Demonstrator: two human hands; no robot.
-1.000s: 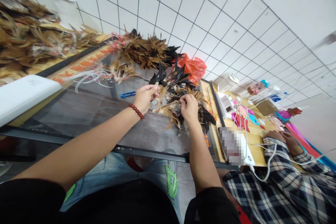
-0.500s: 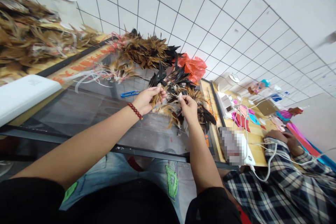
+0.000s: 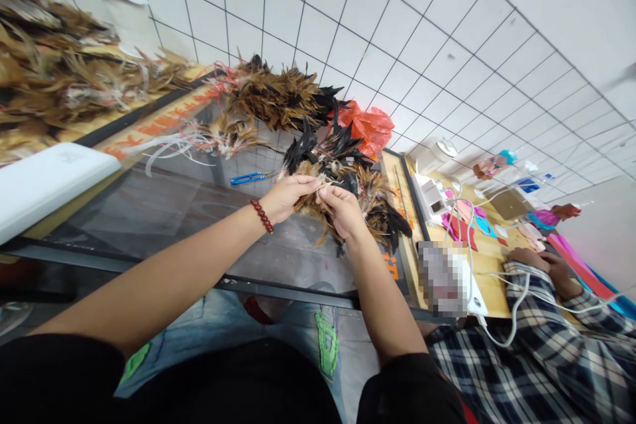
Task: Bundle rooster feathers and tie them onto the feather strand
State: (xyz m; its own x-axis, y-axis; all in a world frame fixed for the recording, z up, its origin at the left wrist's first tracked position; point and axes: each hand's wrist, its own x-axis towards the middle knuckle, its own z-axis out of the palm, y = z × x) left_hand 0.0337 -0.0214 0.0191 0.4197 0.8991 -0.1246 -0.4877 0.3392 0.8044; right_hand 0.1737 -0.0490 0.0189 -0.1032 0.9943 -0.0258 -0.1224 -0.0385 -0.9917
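Over the table's middle, my left hand (image 3: 289,197) and my right hand (image 3: 344,213) meet at the fingertips. Both are closed in a pinch on brown feathers (image 3: 322,202), whose quill ends are partly hidden by the fingers. A loose pile of black and brown feathers (image 3: 370,182) lies just behind and right of my hands. Blue thread snips (image 3: 247,178) rest on the dark tabletop, left of my left hand. A red bead bracelet (image 3: 262,215) circles my left wrist.
Behind stands a thick brown feather bundle (image 3: 278,96) near a red plastic bag (image 3: 370,127). White ties (image 3: 181,146) and a white box (image 3: 54,185) lie left. Rightward are a phone (image 3: 441,278), white cables, and a co-worker's plaid sleeve (image 3: 536,324). A tiled wall bounds the back.
My right hand has moved left and my left hand slightly right, so their fingertips now meet. The small whitish piece in my right fingertips no longer shows separately.
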